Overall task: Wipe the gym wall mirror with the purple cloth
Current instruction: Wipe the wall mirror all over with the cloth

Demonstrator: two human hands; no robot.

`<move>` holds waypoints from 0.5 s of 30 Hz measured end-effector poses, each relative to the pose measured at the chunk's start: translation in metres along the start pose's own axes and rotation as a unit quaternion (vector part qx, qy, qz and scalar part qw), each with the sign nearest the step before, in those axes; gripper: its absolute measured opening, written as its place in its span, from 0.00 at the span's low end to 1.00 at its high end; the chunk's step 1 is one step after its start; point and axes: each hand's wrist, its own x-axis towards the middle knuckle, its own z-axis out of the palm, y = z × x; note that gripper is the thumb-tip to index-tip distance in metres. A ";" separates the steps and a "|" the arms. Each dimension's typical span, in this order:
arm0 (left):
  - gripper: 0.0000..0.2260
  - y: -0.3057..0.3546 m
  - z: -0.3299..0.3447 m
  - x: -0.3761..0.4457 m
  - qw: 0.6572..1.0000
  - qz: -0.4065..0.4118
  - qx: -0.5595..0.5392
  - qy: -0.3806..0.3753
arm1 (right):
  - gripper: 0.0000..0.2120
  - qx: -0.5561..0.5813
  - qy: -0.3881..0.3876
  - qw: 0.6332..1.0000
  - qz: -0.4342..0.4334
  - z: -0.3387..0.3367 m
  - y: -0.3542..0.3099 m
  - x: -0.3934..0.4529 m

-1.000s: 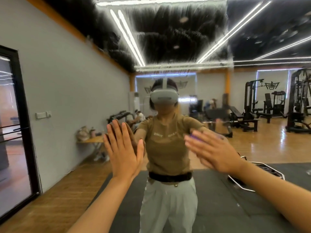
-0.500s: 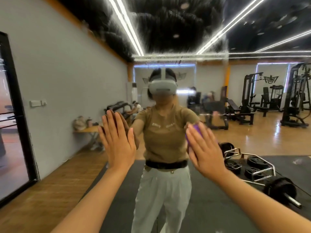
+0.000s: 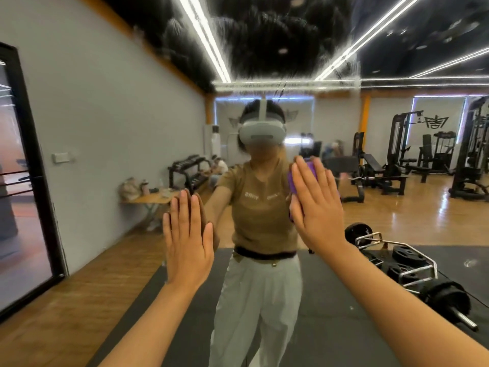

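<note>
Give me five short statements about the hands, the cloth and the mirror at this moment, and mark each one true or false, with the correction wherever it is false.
1. The right hand presses the purple cloth flat against the mirror. True.
2. The left hand holds a second cloth. False: it lies bare and flat on the glass, fingers straight.
3. The cloth is bunched in a closed fist. False: the fingers over it are straight, and only its edge shows past them.
4. Streaky residue shows on the upper part of the mirror, above the reflected headset. True.
5. The right hand sits lower on the glass than the left. False: it is the higher one.
</note>
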 end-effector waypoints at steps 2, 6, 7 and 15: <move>0.27 -0.003 0.001 0.001 1.000 0.010 0.013 0.003 | 0.27 0.016 0.013 1.000 0.022 0.000 -0.001 0.018; 0.27 -0.003 0.000 0.004 1.000 0.021 0.012 0.005 | 0.27 0.014 0.005 0.999 0.036 0.000 -0.006 0.005; 0.28 -0.004 0.000 0.003 1.000 0.025 0.017 0.007 | 0.27 0.012 0.002 0.999 0.040 0.000 -0.008 -0.003; 0.27 -0.026 0.017 -0.012 0.995 0.087 0.021 0.054 | 0.27 -0.016 -0.008 1.000 -0.001 0.017 -0.020 -0.102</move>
